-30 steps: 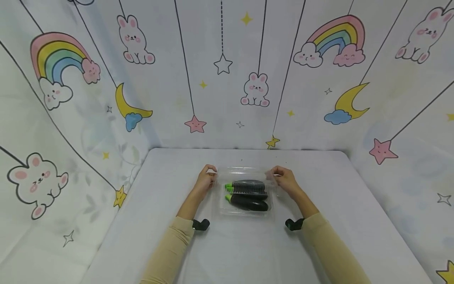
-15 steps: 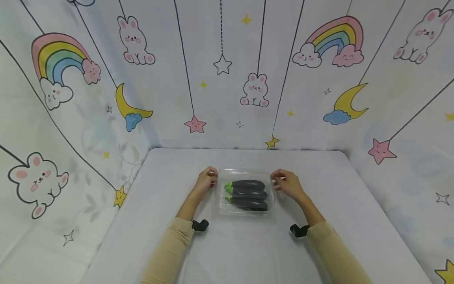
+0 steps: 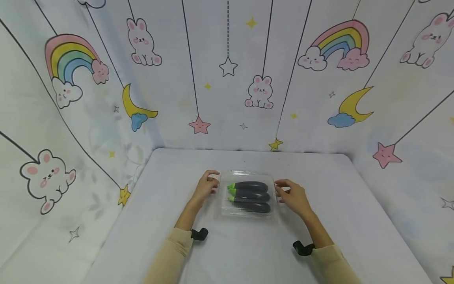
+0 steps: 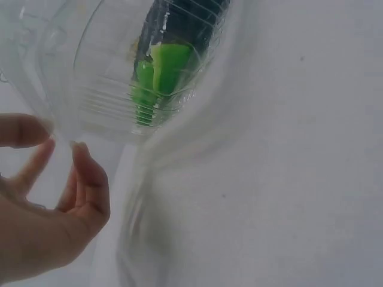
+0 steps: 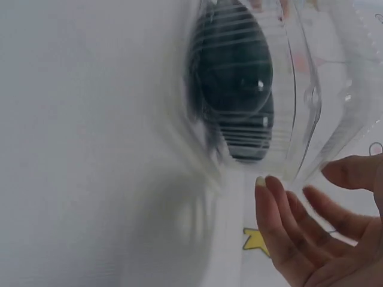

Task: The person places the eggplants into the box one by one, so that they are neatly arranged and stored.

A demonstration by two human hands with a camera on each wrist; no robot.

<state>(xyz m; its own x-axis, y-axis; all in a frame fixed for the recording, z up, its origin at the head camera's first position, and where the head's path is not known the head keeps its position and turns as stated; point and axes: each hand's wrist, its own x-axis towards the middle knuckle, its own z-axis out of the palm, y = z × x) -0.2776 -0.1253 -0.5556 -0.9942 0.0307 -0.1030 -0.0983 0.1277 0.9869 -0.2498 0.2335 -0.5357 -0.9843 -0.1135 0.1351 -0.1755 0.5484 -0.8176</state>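
Observation:
Three dark eggplants with green stem ends lie side by side in a clear plastic clamshell container, its lid down over them. At its left edge, my left hand pinches the rim between thumb and fingertips. In the left wrist view, the container's wall tapers down to those fingertips, near the green ends. My right hand is at the right edge, its fingers loosely bent and spread. The right wrist view shows fingertips and thumb of the right hand right at the rim, below the eggplants' rounded ends.
A white-covered table lies under the container. Behind and beside it hang white cloth walls printed with rabbits, stars and rainbows. A black wrist camera sits on the left wrist, another black camera on the right.
The lid, tilted up a second ago, now lies flat over the eggplants. My right hand has come lower along the right edge and its fingers have loosened. The left hand stays at the left edge.

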